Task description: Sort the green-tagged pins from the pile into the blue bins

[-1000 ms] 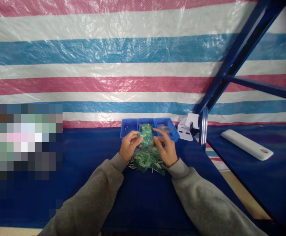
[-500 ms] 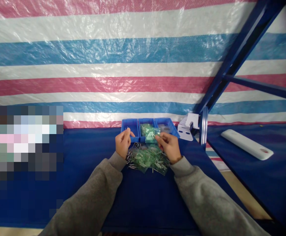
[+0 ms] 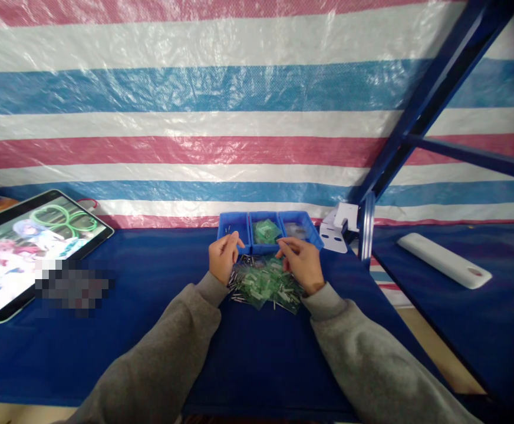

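Observation:
My left hand [image 3: 224,258] hovers over the front of the left blue bin [image 3: 240,224], fingers closed in a pinch. Whatever its fingertips may hold is too small to make out. A few thin metal pins lie in that bin. My right hand [image 3: 302,262] is in front of the right blue bin [image 3: 310,222], its fingers half curled with the tips a little apart and nothing visible between them. Small green packets [image 3: 266,231] fill the middle blue bin [image 3: 263,250]. Below and between my hands lies a pile of green packets [image 3: 261,282] mixed with loose metal pins [image 3: 238,299].
Translucent pieces [image 3: 296,229] sit in the right bin. A white bracket-like part [image 3: 339,227] stands beside it, near a blue frame post [image 3: 366,227]. On the left lies a tablet [image 3: 22,253] with a lit screen. A long white object [image 3: 443,259] rests on the right-hand table.
Both hands first held a green packet together. My left hand moved off to the left while my right kept the packet. The packet has now left my right fingers, above the middle bin.

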Motion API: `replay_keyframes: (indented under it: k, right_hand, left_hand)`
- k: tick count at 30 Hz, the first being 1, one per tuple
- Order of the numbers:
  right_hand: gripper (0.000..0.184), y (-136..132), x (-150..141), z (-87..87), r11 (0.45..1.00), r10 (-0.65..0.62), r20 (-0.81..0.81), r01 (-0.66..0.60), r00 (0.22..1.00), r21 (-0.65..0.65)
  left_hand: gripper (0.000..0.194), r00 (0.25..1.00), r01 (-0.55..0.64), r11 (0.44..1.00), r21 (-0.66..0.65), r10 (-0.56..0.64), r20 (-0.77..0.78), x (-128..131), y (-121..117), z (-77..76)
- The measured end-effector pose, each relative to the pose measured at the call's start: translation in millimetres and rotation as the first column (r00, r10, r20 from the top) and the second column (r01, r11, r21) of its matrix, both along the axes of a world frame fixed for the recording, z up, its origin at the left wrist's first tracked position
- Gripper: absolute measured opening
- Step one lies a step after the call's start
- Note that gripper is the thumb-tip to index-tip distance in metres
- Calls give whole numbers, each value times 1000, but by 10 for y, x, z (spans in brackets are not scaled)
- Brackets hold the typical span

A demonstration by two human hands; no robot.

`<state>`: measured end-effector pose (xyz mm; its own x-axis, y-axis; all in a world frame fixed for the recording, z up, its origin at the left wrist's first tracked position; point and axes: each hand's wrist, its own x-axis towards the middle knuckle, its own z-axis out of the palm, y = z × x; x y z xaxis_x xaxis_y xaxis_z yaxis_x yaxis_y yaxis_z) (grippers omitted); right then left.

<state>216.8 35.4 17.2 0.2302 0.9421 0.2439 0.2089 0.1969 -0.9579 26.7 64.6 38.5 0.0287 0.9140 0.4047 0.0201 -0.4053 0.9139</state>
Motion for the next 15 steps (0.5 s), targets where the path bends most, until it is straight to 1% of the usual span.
replay_keyframes:
  k: [2, 3, 4, 6, 9, 12, 13, 15]
  right_hand:
    - [30, -15, 20, 12, 995, -74, 180, 60, 981, 84]
    - [27, -18, 29, 17, 990, -103, 275, 72, 956, 122]
    - [23, -19, 37, 22, 986, -123, 365, 71, 923, 153]
    - [18, -19, 44, 28, 982, -122, 509, 28, 852, 189]
    - [15, -33, 20, 37, 976, -24, 632, -120, 774, 184]
    - [19, -75, -49, 41, 956, 114, 719, -272, 686, 108]
    - [21, -93, -78, 40, 953, 140, 744, -293, 654, 79]
    - [25, -129, -138, 34, 955, 161, 784, -295, 600, 29]
  left_hand:
    - [43, 1000, -5, 1000, 3, 5, -7, -3, -2, -1]
    - [43, 1000, -7, 1000, 4, 7, -12, -5, -3, -1]
    - [42, 1000, -10, 1000, 6, 10, -18, -7, -5, -2]
    - [42, 999, -13, 1000, 11, 13, -33, -9, -8, -5]
    - [42, 999, -9, 1000, 18, 10, -52, -13, -8, -12]
    - [42, 998, -18, 1000, 13, 19, -57, -18, -2, -23]
    - [42, 998, -22, 1000, 13, 23, -59, -20, 0, -27]
    - [42, 998, -22, 1000, 15, 23, -65, -20, 3, -33]
